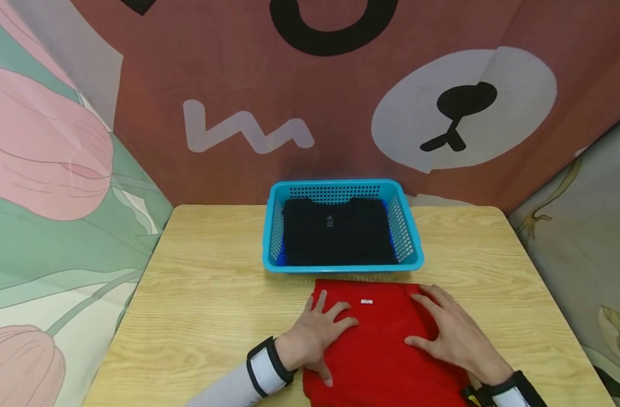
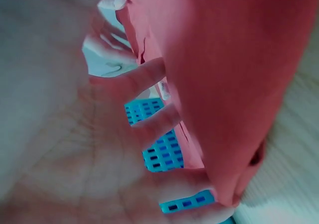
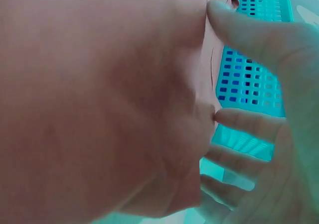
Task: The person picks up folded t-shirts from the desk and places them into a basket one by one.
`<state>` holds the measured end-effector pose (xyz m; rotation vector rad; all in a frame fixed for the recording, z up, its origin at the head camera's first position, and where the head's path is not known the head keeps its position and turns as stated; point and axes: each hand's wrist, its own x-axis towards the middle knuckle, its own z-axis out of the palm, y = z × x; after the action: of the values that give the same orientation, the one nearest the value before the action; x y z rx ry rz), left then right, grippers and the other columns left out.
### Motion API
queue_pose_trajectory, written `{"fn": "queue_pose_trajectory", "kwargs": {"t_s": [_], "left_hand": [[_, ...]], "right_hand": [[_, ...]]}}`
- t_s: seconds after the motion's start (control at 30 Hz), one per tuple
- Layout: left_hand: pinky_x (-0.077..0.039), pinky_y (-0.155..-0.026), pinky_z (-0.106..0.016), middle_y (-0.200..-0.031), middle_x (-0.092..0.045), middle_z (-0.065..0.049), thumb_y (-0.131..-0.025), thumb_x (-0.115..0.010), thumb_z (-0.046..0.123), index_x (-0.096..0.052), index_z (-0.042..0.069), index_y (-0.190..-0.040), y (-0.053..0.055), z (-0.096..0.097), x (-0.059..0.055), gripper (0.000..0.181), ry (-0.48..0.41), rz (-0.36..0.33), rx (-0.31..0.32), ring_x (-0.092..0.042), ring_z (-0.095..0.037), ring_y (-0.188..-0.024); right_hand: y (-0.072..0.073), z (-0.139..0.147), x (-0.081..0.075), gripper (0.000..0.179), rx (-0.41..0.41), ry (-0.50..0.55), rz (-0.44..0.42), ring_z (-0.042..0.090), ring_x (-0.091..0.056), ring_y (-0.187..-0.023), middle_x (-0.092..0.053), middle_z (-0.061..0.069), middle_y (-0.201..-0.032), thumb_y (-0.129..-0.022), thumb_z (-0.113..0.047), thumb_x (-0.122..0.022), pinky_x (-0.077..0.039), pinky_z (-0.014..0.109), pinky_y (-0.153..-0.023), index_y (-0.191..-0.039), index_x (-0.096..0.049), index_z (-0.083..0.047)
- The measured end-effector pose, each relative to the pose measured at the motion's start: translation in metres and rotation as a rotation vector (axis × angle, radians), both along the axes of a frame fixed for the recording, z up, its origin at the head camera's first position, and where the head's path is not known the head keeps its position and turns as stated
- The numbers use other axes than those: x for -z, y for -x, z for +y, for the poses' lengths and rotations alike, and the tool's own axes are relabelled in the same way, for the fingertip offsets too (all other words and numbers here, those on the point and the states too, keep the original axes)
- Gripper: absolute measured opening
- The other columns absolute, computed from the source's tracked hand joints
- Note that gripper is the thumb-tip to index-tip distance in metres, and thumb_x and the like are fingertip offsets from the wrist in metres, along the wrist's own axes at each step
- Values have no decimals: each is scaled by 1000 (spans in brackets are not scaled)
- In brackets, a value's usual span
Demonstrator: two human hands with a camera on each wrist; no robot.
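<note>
A red garment [image 1: 376, 350] with a small white label lies flat on the wooden table, just in front of a blue basket. On its left part rests my left hand [image 1: 317, 333], fingers spread and fingertips on the cloth. My right hand [image 1: 452, 330] lies over its right edge, thumb and fingers apart, tips touching the fabric. In the left wrist view the fingertips meet the red cloth [image 2: 234, 74]. The right wrist view shows the thumb and fingers against the cloth [image 3: 99, 109], with the basket beyond.
The blue plastic basket [image 1: 411, 237] stands at the table's back edge, holding a folded black garment [image 1: 340, 234] with some blue cloth beneath it. Behind the table [image 1: 203, 282] hangs a brown cloth [image 1: 238, 73] with a bear face; patterned fabric covers both sides.
</note>
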<state>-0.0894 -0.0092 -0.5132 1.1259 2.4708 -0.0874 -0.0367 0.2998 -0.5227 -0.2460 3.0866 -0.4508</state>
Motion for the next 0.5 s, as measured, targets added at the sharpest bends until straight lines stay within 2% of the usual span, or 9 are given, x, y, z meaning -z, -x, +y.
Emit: {"fn": "queue_pose_trajectory", "kwargs": {"t_s": [0.1, 0.23, 0.4, 0.5], "left_hand": [[-30, -116, -60, -158, -22, 10, -46, -89, 64, -27, 51, -145, 2, -4, 1, 118, -13, -9, -11, -20, -39, -149], [-30, -116, -60, -157, -24, 9, -48, -91, 61, -30, 50, -144, 5, -11, 3, 114, -70, -41, -21, -21, -38, -148], [-28, -115, -64, -157, -28, 8, -55, -89, 60, -38, 45, -142, 7, -27, 6, 102, -172, -90, -65, -22, -38, -149], [-31, -113, -65, -155, -33, 6, -63, -85, 60, -42, 41, -142, 8, -34, 6, 92, -206, -90, -96, -26, -38, -148]], "right_hand": [[-1, 0, 1, 97, 4, 25, -42, 28, -45, -124, -42, 7, -149, -59, -60, -88, -59, 50, -82, -139, -55, -15], [-1, -4, 3, 94, 21, 17, -88, 33, -45, -128, -41, 11, -149, -62, -58, -87, -58, 51, -84, -138, -55, -14], [0, -18, 4, 94, 34, 12, -85, 34, -46, -127, -42, 11, -149, -59, -56, -89, -58, 53, -85, -138, -56, -15], [0, -26, 4, 93, 28, 9, -73, 34, -46, -128, -42, 12, -150, -60, -56, -89, -57, 54, -87, -137, -57, -15]]}}
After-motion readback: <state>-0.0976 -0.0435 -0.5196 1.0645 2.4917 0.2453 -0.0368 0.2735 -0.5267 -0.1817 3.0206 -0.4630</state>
